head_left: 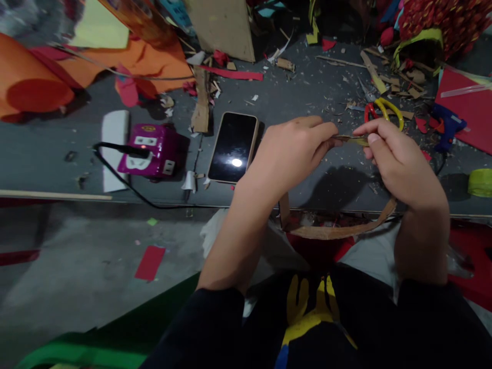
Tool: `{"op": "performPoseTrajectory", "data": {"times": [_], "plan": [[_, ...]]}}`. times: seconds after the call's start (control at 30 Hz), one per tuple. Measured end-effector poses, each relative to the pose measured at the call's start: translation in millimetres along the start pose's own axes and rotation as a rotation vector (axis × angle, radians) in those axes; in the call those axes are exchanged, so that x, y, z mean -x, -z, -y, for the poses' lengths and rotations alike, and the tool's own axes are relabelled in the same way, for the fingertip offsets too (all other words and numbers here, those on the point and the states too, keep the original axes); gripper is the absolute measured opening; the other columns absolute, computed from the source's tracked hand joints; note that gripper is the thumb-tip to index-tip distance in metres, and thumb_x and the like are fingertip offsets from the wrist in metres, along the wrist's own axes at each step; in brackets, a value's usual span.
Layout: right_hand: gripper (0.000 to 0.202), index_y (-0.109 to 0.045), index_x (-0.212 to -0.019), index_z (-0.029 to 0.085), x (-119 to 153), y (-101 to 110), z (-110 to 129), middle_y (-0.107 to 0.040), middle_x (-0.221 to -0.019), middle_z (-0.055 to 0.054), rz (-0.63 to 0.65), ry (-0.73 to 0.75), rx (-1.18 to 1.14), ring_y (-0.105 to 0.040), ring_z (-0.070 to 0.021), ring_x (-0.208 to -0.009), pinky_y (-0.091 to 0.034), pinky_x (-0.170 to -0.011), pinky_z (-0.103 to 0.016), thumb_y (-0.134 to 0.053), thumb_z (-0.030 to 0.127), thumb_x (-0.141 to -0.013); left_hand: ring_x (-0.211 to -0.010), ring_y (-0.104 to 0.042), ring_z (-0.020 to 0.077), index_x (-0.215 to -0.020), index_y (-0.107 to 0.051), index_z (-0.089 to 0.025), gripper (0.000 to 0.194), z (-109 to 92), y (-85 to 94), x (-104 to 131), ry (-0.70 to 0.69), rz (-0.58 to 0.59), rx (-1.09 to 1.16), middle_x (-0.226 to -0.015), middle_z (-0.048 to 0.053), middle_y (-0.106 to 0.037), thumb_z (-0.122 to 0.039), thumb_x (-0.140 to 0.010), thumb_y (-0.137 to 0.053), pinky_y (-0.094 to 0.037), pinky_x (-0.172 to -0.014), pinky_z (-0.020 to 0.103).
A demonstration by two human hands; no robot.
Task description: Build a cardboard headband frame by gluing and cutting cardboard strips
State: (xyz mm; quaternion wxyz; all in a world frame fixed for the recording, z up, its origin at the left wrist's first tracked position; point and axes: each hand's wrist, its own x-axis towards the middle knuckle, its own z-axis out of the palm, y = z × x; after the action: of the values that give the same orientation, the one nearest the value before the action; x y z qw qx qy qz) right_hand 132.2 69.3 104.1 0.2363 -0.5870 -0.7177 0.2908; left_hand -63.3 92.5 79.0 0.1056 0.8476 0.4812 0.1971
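A brown cardboard strip [330,231] bends into a loop that hangs past the table's front edge. My left hand [298,146] is closed, pinching one part of the strip between thumb and fingers. Across from it, my right hand [397,159] pinches the strip where a yellowish piece shows near the thumb. Both hands are just above the table, a short gap apart. Beyond the right fingers lie scissors [400,115] with red and yellow handles. A phone [233,147] with a dark screen rests left of my left hand.
A purple power socket block [154,151] with a black cable stands at the left. A blue glue gun [448,125] and a yellow-green tape roll [480,183] are at the right. Cardboard scraps [202,102] and orange paper [154,64] litter the grey table [300,92].
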Motion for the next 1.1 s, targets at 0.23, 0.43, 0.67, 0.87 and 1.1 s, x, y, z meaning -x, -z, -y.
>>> {"op": "performPoseTrajectory", "data": {"times": [0.23,0.43,0.67,0.87,1.1], "plan": [[0.009,-0.046,-0.101,0.026,-0.5,-3.5,-6.5,-0.051,-0.080,0.001,-0.044,0.025,-0.057,-0.053,-0.0166,-0.072,-0.040,-0.065,-0.033,-0.038,0.031,-0.099,-0.090,-0.069,0.0220,-0.098,-0.069,-0.020,0.028,-1.4,3.0,-0.9,0.019,0.025,-0.025,-0.089,0.007,-0.069,-0.031,-0.100,-0.043,-0.050,-0.071,0.029],[0.014,-0.050,-0.100,0.026,0.1,-2.8,-5.1,-0.052,-0.077,0.001,-0.031,0.047,-0.014,-0.047,-0.0144,-0.064,-0.038,-0.063,-0.031,-0.036,0.031,-0.101,-0.089,-0.068,0.0201,-0.099,-0.068,-0.023,0.027,-0.4,2.8,-0.3,0.003,0.010,-0.003,-0.089,0.005,-0.069,-0.033,-0.100,-0.043,-0.050,-0.071,0.028],[0.022,-0.057,-0.102,0.025,-1.1,-0.4,-1.8,-0.057,-0.079,-0.001,-0.014,0.033,0.032,-0.050,-0.0154,-0.065,-0.038,-0.061,-0.031,-0.036,0.031,-0.101,-0.089,-0.069,0.0219,-0.099,-0.068,-0.023,0.027,-1.7,4.1,-0.3,0.008,0.028,-0.023,-0.090,0.006,-0.070,-0.031,-0.099,-0.042,-0.050,-0.070,0.029],[0.024,-0.063,-0.101,0.024,-1.4,1.6,0.5,-0.057,-0.075,-0.001,-0.014,0.007,0.046,-0.051,-0.0163,-0.068,-0.036,-0.061,-0.031,-0.040,0.030,-0.099,-0.091,-0.069,0.0224,-0.098,-0.069,-0.023,0.028,-2.2,4.4,-0.5,0.017,0.045,0.006,-0.090,0.007,-0.069,-0.030,-0.099,-0.042,-0.049,-0.071,0.030],[0.036,-0.067,-0.119,0.026,-0.3,1.4,2.6,-0.055,-0.071,0.001,0.015,-0.006,0.009,-0.046,-0.0136,-0.057,-0.035,-0.058,-0.030,-0.037,0.032,-0.100,-0.089,-0.068,0.0232,-0.101,-0.069,-0.021,0.029,-5.8,8.2,-1.9,0.055,0.085,-0.037,-0.091,0.008,-0.069,-0.029,-0.099,-0.041,-0.047,-0.068,0.030]]}}
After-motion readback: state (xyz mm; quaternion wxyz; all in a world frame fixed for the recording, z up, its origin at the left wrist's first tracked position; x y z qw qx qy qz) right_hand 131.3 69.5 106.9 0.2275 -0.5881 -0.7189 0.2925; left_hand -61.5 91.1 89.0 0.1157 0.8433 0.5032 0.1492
